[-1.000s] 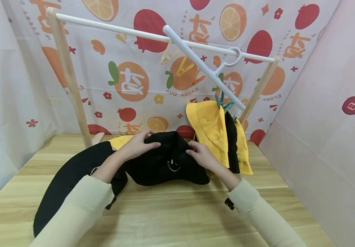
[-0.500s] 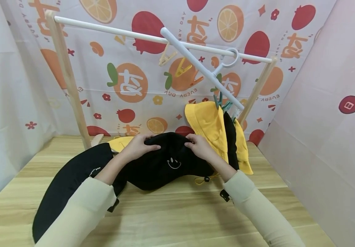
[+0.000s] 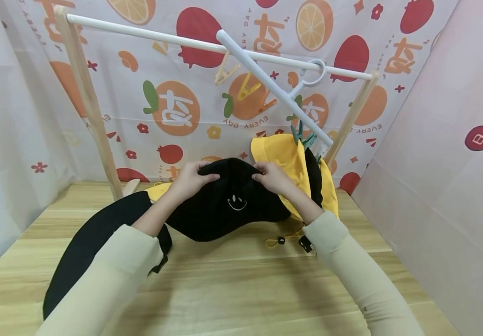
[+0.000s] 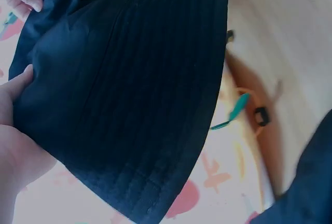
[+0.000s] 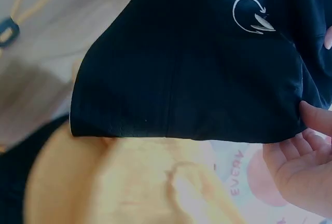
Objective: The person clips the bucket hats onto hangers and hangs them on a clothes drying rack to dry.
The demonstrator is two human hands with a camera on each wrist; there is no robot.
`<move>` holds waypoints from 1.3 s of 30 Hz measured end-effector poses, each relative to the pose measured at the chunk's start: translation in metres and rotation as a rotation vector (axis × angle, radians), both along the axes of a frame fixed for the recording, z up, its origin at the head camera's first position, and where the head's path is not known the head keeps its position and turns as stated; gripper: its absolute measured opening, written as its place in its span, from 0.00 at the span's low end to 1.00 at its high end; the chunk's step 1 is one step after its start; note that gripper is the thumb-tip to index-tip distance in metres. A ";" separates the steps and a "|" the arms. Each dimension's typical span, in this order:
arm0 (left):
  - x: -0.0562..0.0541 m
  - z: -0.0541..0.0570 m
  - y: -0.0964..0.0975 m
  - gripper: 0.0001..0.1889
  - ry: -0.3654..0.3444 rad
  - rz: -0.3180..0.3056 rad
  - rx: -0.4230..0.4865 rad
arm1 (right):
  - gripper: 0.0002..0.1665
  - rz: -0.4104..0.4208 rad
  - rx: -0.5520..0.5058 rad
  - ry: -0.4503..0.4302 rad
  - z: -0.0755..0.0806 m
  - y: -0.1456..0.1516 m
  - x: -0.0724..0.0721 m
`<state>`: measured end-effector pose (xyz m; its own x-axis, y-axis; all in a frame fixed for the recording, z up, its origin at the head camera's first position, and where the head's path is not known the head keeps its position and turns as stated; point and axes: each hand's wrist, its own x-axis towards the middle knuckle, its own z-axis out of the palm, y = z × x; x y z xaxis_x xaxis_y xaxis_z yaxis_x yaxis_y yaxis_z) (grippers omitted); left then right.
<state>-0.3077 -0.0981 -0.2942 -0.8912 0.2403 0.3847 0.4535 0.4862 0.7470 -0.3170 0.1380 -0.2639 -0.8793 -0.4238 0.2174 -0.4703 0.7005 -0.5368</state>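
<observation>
Fingers and thumb of the left hand (image 3: 189,181), which I see past a smooth, curved piece of black fabric (image 3: 90,238) at eight o'clock, pinch the soft black hat (image 3: 220,212) at its ten o'clock edge. The hat drapes between both hands just below the centre of my head view, its flared brim ridged with stitching, a white smile (image 3: 237,203) embroidered on it. At its two o'clock edge the right hand (image 3: 272,178) likewise pinches the cloth, beside a creased yellow hat (image 3: 283,151) hanging by green clips (image 3: 297,134) at the tilted hanger's (image 3: 272,87) five o'clock end.
</observation>
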 end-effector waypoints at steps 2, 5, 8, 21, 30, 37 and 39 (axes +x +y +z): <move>-0.003 0.011 0.000 0.12 0.028 0.026 -0.015 | 0.06 -0.003 0.000 -0.004 0.009 -0.002 -0.004; -0.005 0.028 0.002 0.12 0.070 0.060 -0.057 | 0.06 -0.019 -0.005 -0.010 0.022 -0.005 -0.010; -0.006 0.045 0.005 0.14 0.078 0.097 -0.091 | 0.06 -0.056 -0.021 -0.026 0.033 -0.007 -0.018; -0.010 0.086 0.025 0.16 0.124 0.329 -0.083 | 0.19 -0.232 -0.277 -0.123 0.087 -0.011 -0.032; -0.005 0.095 0.042 0.11 0.181 0.418 -0.048 | 0.33 -0.352 -0.508 -0.105 0.102 -0.017 -0.037; -0.005 0.100 0.044 0.10 0.201 0.436 -0.015 | 0.30 -0.456 -0.577 0.002 0.104 -0.024 -0.044; -0.004 0.100 0.042 0.10 0.210 0.454 -0.003 | 0.30 -0.487 -0.538 0.049 0.104 -0.025 -0.045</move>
<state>-0.3121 -0.0564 -0.1937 -0.8093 -0.1527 0.5672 0.3361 0.6715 0.6604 -0.3618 0.1132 -0.1595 -0.9248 0.1899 0.3297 -0.2051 0.4810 -0.8524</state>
